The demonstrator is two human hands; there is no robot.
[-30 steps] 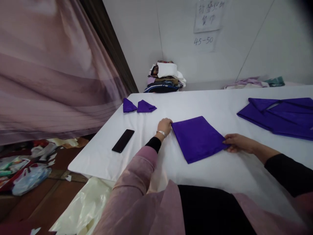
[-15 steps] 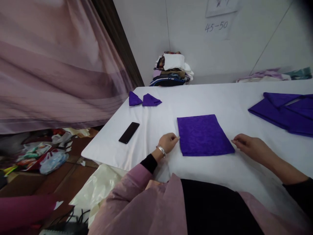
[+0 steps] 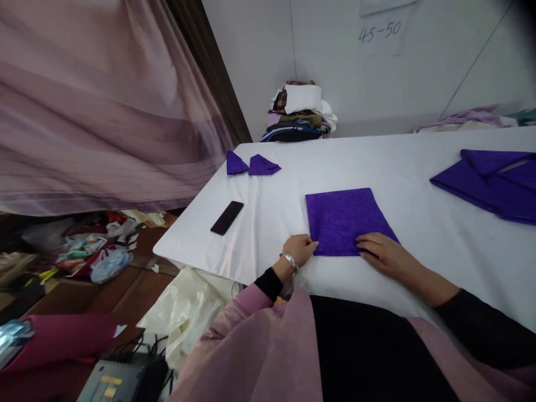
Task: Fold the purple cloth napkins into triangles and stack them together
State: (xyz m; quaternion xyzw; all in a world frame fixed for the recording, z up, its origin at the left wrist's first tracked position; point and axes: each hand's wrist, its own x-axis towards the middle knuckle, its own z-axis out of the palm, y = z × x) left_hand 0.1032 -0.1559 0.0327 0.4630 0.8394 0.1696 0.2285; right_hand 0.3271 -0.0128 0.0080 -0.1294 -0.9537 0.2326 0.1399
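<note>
A folded square of purple patterned cloth (image 3: 341, 215) lies flat on the white-covered table (image 3: 268, 223) in front of me. At its near left corner my left hand (image 3: 299, 249), with a silver bracelet at the wrist, pinches the edge between thumb and fingers. My right hand (image 3: 383, 254) rests on the near right part of the cloth, fingers stretched out flat across it. The cloth's near right corner is partly hidden under that hand.
Two small purple cloth pieces (image 3: 263, 165) and a black phone (image 3: 227, 218) lie on the table's left side. More purple cloth (image 3: 489, 181) is at the right. Folded clothes (image 3: 299, 114) are stacked beyond the far edge. Bags (image 3: 111, 263) and boxes fill the floor at left.
My right hand has moved left from beside the cloth onto its near right part. My left hand has shifted slightly to the near left corner. The view has tilted a little.
</note>
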